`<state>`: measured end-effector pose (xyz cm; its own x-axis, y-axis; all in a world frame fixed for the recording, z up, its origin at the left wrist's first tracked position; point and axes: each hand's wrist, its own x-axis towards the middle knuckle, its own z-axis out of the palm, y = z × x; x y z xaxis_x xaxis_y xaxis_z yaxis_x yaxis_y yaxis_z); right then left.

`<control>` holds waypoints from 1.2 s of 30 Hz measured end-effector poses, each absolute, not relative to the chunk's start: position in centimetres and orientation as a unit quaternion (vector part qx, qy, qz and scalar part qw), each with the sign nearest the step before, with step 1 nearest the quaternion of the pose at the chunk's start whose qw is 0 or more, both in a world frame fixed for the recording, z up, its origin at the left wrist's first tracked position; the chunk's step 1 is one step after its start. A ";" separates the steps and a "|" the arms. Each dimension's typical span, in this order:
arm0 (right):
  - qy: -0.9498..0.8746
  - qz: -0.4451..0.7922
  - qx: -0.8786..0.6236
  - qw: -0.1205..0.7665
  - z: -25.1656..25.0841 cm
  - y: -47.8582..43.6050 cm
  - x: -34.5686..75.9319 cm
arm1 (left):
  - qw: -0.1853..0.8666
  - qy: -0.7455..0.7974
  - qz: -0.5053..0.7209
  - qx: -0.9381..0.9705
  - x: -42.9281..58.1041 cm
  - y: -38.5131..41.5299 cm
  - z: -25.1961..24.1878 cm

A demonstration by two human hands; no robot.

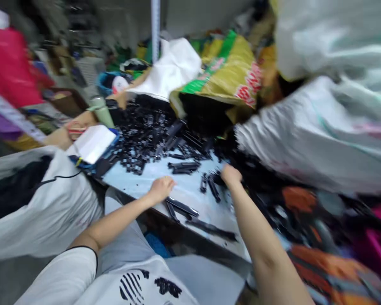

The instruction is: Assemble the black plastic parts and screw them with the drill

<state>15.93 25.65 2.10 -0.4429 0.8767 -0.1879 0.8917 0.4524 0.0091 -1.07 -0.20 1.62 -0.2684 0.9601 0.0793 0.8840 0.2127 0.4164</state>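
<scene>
My left hand (161, 189) hovers over the pale blue tabletop (136, 184), fingers curled together; whatever is in them, if anything, cannot be made out. Just below it lie long black plastic strips (182, 206), and another long black piece (212, 230) rests by the front edge. My right hand (231, 174) is closed at the right side of the table, among black parts, with its fingertips hidden. Beside it are a few short black pieces (213, 187). Between the hands and a little farther back sits a small bundle of black parts (184, 167).
A large heap of black parts (146, 131) covers the back of the table. Behind it are a white sack (180, 63) and a yellow-green sack (231, 67). White sacks also stand at left (66, 203) and right (317, 135). A white pad (93, 142) lies at the left edge.
</scene>
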 end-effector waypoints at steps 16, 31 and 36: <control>0.831 -0.260 0.393 -0.295 2.0 16.3 17.9 | 0.037 0.786 0.201 0.584 -0.2 -4.5 0.0; 0.801 -0.117 0.418 -0.413 -4.4 3.7 20.2 | -0.017 0.764 0.162 0.625 0.3 -4.2 -0.1; 0.816 -0.141 0.387 -0.405 -5.1 3.9 20.6 | -0.019 0.745 0.203 0.635 0.7 -4.8 -0.9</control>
